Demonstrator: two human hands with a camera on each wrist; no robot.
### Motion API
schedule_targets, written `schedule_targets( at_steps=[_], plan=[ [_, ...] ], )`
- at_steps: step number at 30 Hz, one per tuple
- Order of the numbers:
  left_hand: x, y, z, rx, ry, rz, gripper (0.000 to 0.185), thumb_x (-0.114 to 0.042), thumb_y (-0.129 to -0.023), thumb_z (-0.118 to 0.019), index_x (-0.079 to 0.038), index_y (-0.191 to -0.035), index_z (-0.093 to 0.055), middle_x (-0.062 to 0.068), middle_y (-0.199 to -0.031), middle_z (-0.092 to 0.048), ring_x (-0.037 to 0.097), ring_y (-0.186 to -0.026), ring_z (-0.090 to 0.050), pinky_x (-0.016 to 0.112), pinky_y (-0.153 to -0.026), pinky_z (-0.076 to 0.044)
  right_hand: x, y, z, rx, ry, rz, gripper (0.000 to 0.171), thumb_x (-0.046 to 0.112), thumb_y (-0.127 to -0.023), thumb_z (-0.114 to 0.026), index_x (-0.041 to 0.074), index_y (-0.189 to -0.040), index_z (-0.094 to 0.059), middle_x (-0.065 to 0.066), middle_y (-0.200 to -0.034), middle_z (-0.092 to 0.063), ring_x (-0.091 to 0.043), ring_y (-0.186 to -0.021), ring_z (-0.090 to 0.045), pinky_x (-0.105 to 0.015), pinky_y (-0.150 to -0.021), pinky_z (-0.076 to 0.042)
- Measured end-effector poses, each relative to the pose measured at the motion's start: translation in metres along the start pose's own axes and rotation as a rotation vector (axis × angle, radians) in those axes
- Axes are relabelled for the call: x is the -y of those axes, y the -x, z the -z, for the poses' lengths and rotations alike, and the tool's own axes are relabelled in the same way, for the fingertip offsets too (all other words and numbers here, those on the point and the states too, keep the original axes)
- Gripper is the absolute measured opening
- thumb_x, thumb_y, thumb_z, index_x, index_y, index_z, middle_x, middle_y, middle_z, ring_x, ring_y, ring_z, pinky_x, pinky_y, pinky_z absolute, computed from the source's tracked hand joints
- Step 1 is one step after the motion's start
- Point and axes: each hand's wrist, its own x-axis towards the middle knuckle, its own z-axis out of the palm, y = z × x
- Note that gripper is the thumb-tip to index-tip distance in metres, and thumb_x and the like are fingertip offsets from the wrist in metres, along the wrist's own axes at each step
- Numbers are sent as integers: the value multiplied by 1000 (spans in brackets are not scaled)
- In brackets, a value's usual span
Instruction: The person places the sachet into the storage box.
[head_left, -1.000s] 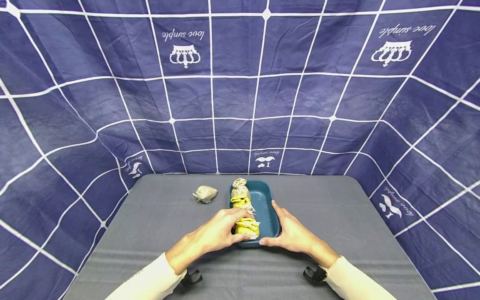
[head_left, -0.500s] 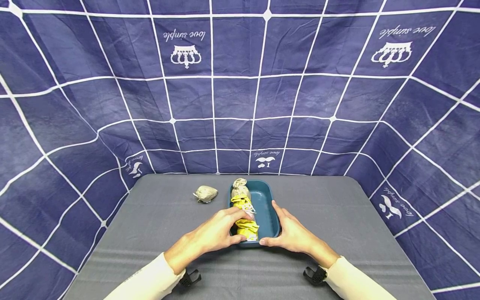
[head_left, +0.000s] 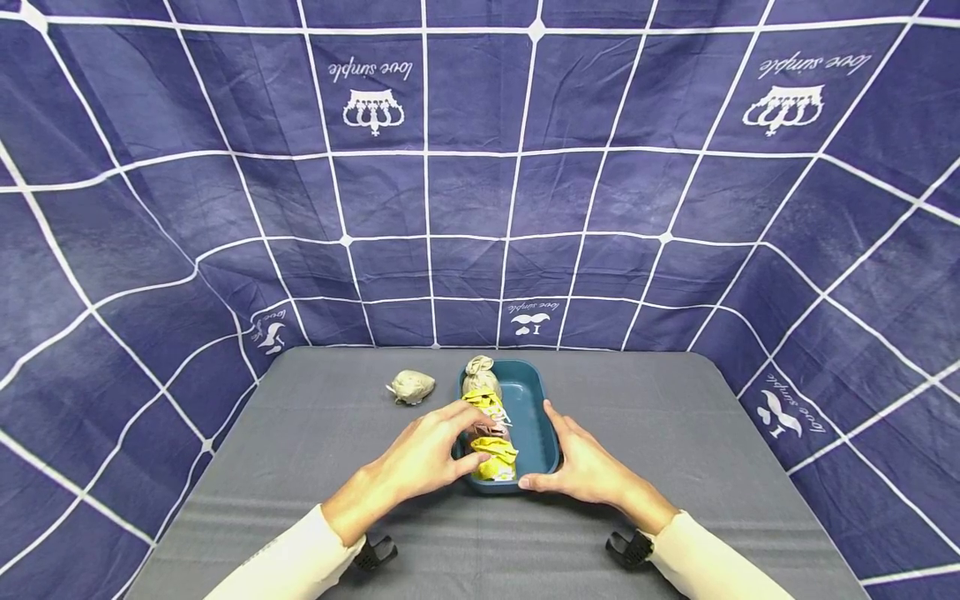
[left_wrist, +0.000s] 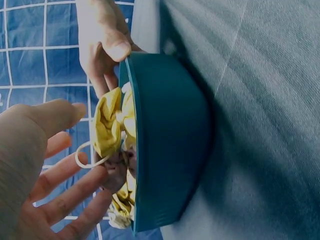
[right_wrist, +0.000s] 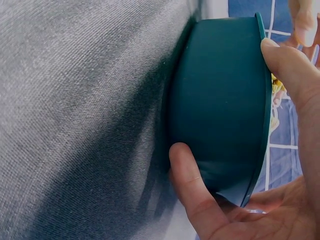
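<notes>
- Teal tray (head_left: pixel 536 400) sits on the gray table (head_left: pixel 675 433), near the middle.
- Inside the tray, along its left wall, small cloth bundles lie in a row: yellow ones (head_left: pixel 495 457), a pinkish one, and a beige one (head_left: pixel 480 377) at the far end.
- Left hand (head_left: pixel 423 458) reaches over the tray's left rim, fingers fairly straight, tips touching the bundles.
- Right hand (head_left: pixel 581 467) grips the tray's near right corner, thumb and fingers curled round the rim.
- One more beige bundle (head_left: pixel 412 387) lies on the table, left of the tray.
- Blue checked cloth (head_left: pixel 480 167) hangs behind the tray.
</notes>
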Motion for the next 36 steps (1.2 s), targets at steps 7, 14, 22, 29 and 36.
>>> schedule_targets(
  at_steps=[7, 14, 22, 29, 36],
  plan=[
    [16, -2, 3, -92, -10, -12, 39, -28, -99, -96, -21, -134, -80, -3, -123, -80, 16, -106, -81, 40, -93, -69, 0, -1, 1, 1, 19, 8, 143, 62, -79, -104, -3, -182, -27, -32, -162, -60, -43, -146, -67, -64, -125, -55],
    [42, -2, 7, -179, -10, 30, 39, -28, -98, -97, -19, -133, -81, -2, -125, -82, 18, -108, -83, 42, -92, -69, 1, -1, 3, 15, 26, 11, 144, 65, -82, -102, -2, -183, -25, -32, -168, -57, -43, -150, -64, -65, -127, -53],
    [74, 3, 16, -225, -16, 113, 41, -27, -95, -99, -24, -132, -81, -5, -120, -81, 21, -111, -82, 45, -95, -68, 1, 0, 5, 23, 29, 15, 144, 67, -82, -101, -3, -183, -25, -30, -165, -59, -38, -145, -66, -63, -125, -55],
    [104, 7, 20, -242, -43, 95, 48, -26, -90, -103, -19, -132, -81, 2, -130, -82, 28, -125, -79, 52, -107, -65, -1, 0, 10, 9, 18, 23, 141, 67, -81, -102, -3, -180, -31, -26, -161, -60, -21, -122, -72, -46, -112, -63],
    [128, 10, 19, -256, -61, 100, 55, -17, -83, -107, -12, -132, -82, 6, -128, -82, 34, -120, -77, 57, -102, -63, 0, 0, 12, 64, -182, 37, 137, 48, -82, -107, -7, -179, -27, -32, -157, -53, -19, -104, -79, -23, -83, -67]
  ],
)
